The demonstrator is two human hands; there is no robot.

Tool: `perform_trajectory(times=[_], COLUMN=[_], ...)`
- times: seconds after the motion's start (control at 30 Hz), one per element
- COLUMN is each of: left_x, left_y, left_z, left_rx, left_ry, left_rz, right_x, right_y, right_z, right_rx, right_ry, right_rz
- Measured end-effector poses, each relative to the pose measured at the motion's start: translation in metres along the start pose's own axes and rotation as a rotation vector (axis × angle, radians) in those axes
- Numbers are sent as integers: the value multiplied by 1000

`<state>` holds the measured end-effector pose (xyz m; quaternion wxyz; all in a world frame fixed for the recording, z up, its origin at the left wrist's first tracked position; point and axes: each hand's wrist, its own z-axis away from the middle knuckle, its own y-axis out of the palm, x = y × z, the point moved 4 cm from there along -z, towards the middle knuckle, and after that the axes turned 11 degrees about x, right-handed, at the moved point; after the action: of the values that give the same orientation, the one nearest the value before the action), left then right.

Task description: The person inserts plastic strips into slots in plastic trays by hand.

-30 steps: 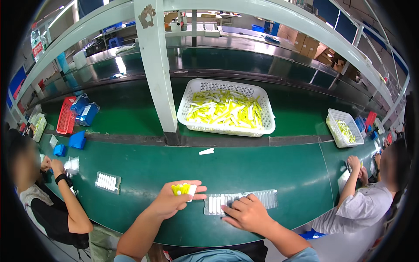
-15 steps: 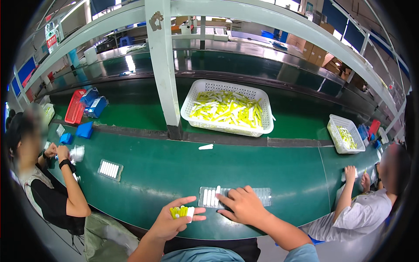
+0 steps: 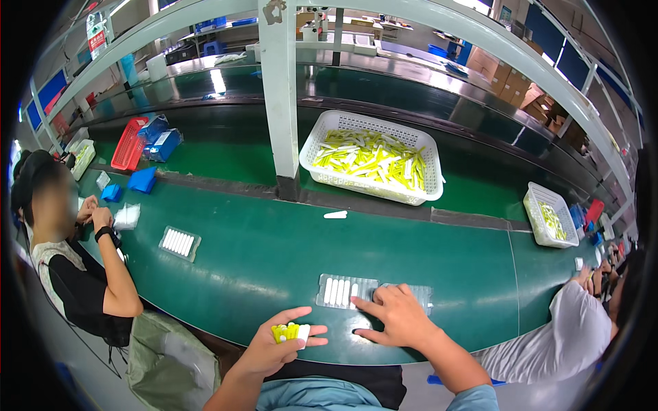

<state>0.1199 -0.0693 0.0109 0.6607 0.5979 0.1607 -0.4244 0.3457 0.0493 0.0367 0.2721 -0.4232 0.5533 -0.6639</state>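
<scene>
My left hand (image 3: 284, 337) is closed around a bunch of small yellow-and-white plastic sticks (image 3: 289, 332), its index and other fingers partly stretched out. Just right of it, a clear plastic blister tray (image 3: 366, 290) lies on the green table with several white sticks (image 3: 339, 292) standing side by side in its left slots. My right hand (image 3: 397, 318) rests over the tray's right side, fingers spread, with the index fingertip at the rightmost white stick (image 3: 354, 290). A second clear tray (image 3: 419, 296) shows partly behind that hand.
A white basket (image 3: 312, 161) full of yellow-and-white sticks stands beyond the table, beside a white post (image 3: 279, 103). One loose white stick (image 3: 335, 215) lies mid-table. Another filled tray (image 3: 179, 244) lies left. Co-workers sit at left (image 3: 82, 274) and right (image 3: 548, 329); a smaller basket (image 3: 552, 216) stands right.
My right index finger has shifted one slot rightward, and one more white stick sits in the tray. My left hand keeps its bunch. The right co-worker has leaned and turned away.
</scene>
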Motion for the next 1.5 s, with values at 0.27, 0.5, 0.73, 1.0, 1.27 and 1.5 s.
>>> perform_trajectory(times=[0.27,0.5,0.73,1.0,1.27,1.5], left_x=[4,5,7,24,32,31], left_y=[5,3,12,24,13,7], left_z=[-6,-2,-12,-19,-14,-17], left_rx=[86,81,86,112,310,64], left_ry=[-41,-39,-65,-114,-271,-74], left_rz=[-47,-43,-4,-79,71,-191], right_x=[-1,-6,13,46,29,27], right_y=[-8,-15,-19,-9,-14,-18], right_z=[-6,-5,-8,-10,-11,-14], right_rx=[-12,48,-262,-217,-82,-122], right_ry=[11,-51,-57,-136,-371,-36], right_rz=[64,-91,-168,-488,-620,-726])
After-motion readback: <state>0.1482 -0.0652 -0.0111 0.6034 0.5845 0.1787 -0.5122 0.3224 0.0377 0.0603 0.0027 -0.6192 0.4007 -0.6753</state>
